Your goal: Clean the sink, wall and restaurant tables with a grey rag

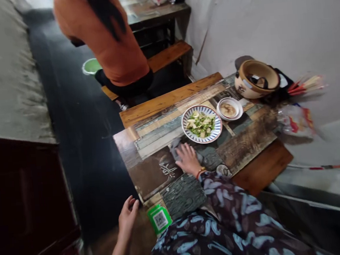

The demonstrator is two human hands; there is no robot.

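Note:
My right hand (188, 160) lies flat on a grey cloth (175, 146) on the patchwork-patterned table (150, 176). Its fingers are spread, and the cloth shows beside and beneath them. Just beyond it sits a striped-rim plate (218, 128) of sliced pale and green food (200, 124). Close to the plate, a small white bowl (239, 110) holds a little brownish liquid. My left hand (128, 215) hangs by the table's near left corner, loosely curled, thumb and fingers apart, with nothing visible in it.
A green QR-code card (159, 219) lies at the near edge. Along the wall are a brown pot (243, 87), chopsticks (305, 86) and a plastic packet (295, 119). Benches (168, 100) flank the table. A person in orange (116, 49) sits beyond, beside a green bin (91, 66).

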